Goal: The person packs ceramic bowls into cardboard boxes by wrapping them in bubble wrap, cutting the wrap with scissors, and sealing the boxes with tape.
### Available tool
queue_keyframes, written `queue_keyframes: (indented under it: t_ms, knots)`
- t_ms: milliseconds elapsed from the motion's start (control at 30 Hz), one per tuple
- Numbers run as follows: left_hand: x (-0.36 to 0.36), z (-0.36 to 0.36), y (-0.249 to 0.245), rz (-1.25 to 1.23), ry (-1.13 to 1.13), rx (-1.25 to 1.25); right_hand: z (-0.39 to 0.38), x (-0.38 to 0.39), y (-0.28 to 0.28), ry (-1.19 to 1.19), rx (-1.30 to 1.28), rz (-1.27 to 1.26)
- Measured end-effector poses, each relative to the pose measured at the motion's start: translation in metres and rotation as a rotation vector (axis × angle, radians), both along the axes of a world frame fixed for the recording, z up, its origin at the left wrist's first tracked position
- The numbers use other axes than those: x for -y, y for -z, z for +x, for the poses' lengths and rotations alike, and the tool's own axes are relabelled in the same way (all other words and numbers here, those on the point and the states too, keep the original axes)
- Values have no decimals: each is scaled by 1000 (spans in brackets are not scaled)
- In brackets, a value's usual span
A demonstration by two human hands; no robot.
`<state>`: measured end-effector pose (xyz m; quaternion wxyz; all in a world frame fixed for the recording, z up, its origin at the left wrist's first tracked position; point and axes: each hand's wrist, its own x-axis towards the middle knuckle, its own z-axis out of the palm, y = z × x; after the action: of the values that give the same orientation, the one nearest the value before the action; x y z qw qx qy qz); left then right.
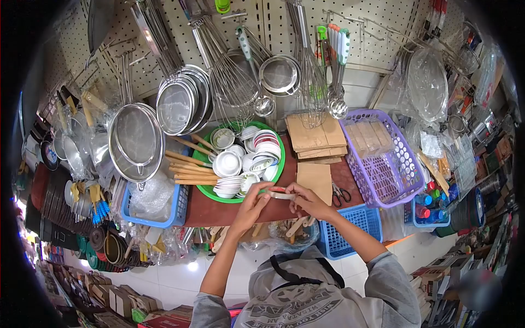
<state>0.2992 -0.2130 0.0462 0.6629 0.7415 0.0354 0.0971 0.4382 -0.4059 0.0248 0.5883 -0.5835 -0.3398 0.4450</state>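
Both hands up at centre of the frame, over the near edge of a red-brown table (205, 213). Left hand (253, 203): fingers narrowed, pinching the left end of a small pale piece (282, 195). Right hand (307, 202): fingers bent in close, gripping the right end of the same piece. Piece lies roughly level between them, a bit of red along its top; possibly a little dish seen edge-on, though the fingers hide too much to be sure.

Just beyond, left of centre: green basin (203, 192) of small bowls (227, 164), some stacked, some loose, several with coloured rims or patterns. Wooden handles (191, 176) stick out over its left side. Right of the basin, a stack of brown cardboard (315, 136); nearer the hands, a single flat brown sheet (314, 177), and beside it black-handled scissors (342, 194).

Right of centre, a purple basket (385, 177) with wrapped brown packs (369, 136) at its far end. Lower right of the hands, a blue basket (350, 230). Centre left, another blue container (178, 205) with clear plastic wrap inside. Along the top, on pegboard (394, 22): hanging whisks (227, 76), ladles (338, 107); round sieves (135, 136) at upper left.
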Motion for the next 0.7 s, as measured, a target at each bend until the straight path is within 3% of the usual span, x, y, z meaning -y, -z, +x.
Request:
queue_keyframes:
  t_ms: [67, 200, 300, 433, 533, 700]
  knots:
    - [-2, 7, -4, 55, -14, 40, -5, -3, -24, -8, -10, 20]
    - [-10, 27, 18, 104, -53, 20, -6, -20, -31, 17, 243, 95]
    - [-25, 36, 22, 126, 5, -51, -4, -31, -23, 41, 204, 58]
    - [-33, 41, 44, 108, -75, 55, 0, -40, -17, 12, 206, 36]
    - [-34, 44, 60, -302, -81, 124, -2, -45, -16, -31, 211, 78]
    - [-43, 47, 61, -49, -76, 240, 6, -59, -3, -60, 127, 69]
